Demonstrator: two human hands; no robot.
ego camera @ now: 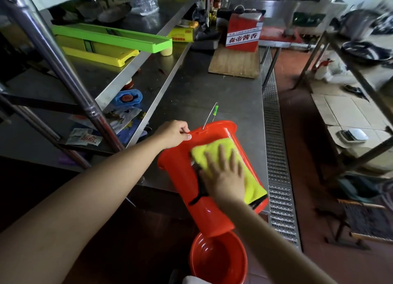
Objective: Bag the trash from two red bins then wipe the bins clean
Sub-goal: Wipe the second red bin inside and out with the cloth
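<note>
A red bin (180, 166) lies on its side at the near edge of the steel counter (191, 92), its mouth facing away and its base overhanging the edge. My left hand (173, 133) grips the bin's rim. My right hand (225, 173) presses flat on a yellow cloth (248, 166) with a black edge, spread over the bin's outer wall. The bin's wire handle (210, 114), with a green grip, sticks out past the rim. A second red bin (217, 260) stands upright on the floor below, and its inside looks bare.
A red paper bag (242, 32) stands on a wooden board (234, 64) at the counter's far end. Green and yellow plastic trays (110, 39) sit on the shelf at left. A metal floor drain grate (278, 177) runs along the counter's right side.
</note>
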